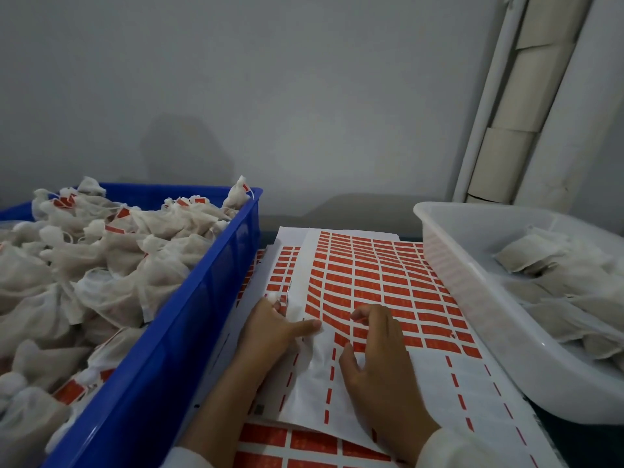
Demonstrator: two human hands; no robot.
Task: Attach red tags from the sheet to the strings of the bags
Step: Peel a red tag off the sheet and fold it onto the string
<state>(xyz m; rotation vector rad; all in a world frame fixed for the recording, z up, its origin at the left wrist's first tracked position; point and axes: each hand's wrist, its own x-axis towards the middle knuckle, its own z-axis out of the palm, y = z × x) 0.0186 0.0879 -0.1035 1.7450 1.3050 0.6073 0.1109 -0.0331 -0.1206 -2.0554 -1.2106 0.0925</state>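
A sheet of red tags (378, 282) lies in the middle, its near part peeled to bare white backing. A white mesh bag (312, 363) lies on the sheet between my hands. My left hand (270, 332) presses the bag's top and string against the sheet, thumb pointing right. My right hand (378, 352) rests on the sheet beside the bag, its fingertips pinching at a red tag (359, 319) on the row's edge. Whether the tag is off the sheet I cannot tell.
A blue crate (209, 298) on the left is heaped with tagged white bags. A white plastic tub (472, 285) on the right holds flat untagged bags. More tag sheets (304, 444) lie underneath. A grey wall stands behind, with pale rolls (526, 106) leaning at the right.
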